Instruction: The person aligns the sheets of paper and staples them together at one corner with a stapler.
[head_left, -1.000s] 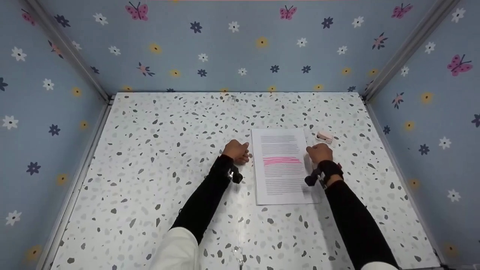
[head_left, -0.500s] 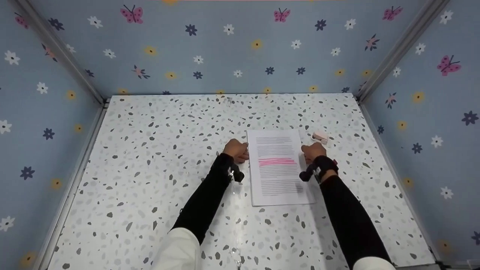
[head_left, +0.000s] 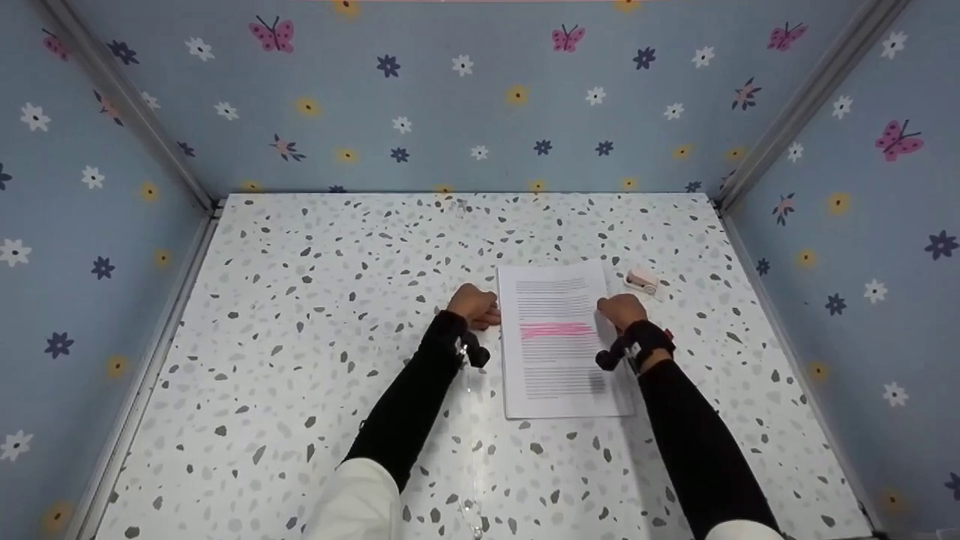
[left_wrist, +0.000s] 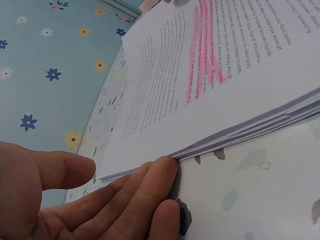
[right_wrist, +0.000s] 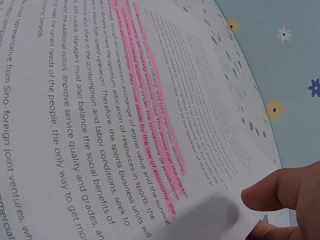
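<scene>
A stack of printed paper (head_left: 559, 382), several sheets thick, lies on the table with pink highlighter strokes across its text. My left hand (head_left: 474, 305) is at the stack's left edge. In the left wrist view its extended fingers (left_wrist: 155, 185) meet the sheet edges, while the thumb stays apart from them. On the opposite side is my right hand (head_left: 624, 309). The right wrist view has its thumb (right_wrist: 272, 190) raised over the page's edge, casting a shadow, and a fingertip (right_wrist: 260, 230) against that edge; a gap separates the two.
A small pale pink object (head_left: 642, 281), shaped like a mini stapler, lies just beyond my right hand. The speckled white table (head_left: 337, 262) is bounded by blue flowered panels (head_left: 442, 97) at the back and both sides.
My right hand has come slightly left, against the stack's right edge. The top sheet's upper right side now bows upward a little. My left hand stays at the left edge.
</scene>
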